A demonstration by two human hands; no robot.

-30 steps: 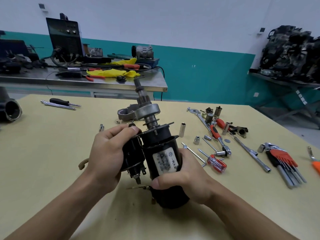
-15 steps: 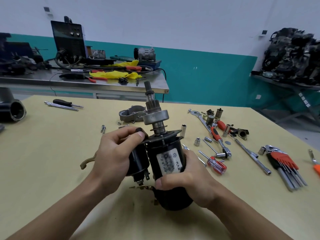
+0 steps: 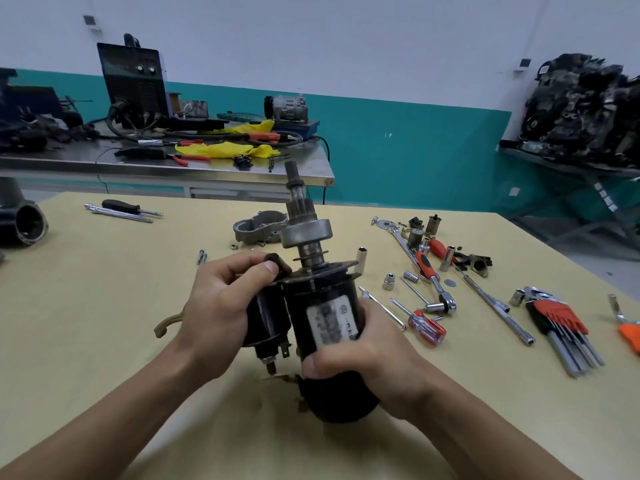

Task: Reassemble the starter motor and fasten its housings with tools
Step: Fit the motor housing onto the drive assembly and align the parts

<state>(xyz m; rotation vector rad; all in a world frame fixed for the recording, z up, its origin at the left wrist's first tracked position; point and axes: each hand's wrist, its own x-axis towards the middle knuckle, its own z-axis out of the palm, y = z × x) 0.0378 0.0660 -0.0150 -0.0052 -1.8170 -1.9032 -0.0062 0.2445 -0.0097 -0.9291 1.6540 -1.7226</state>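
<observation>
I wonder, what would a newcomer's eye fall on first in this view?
Centre stage is the black cylindrical starter motor body, gripped by the right hand, with the left hand holding the smaller black solenoid beside it and the steel pinion shaft sticking up. Next, the red-holdered hex key set and red-handled screwdriver on the tan table, to the right.

Illegible label (image 3: 330, 323) on starter motor (image 3: 299, 306)

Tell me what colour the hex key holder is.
The hex key holder is red. The head view, the only one, shows it at the table's right.
</observation>
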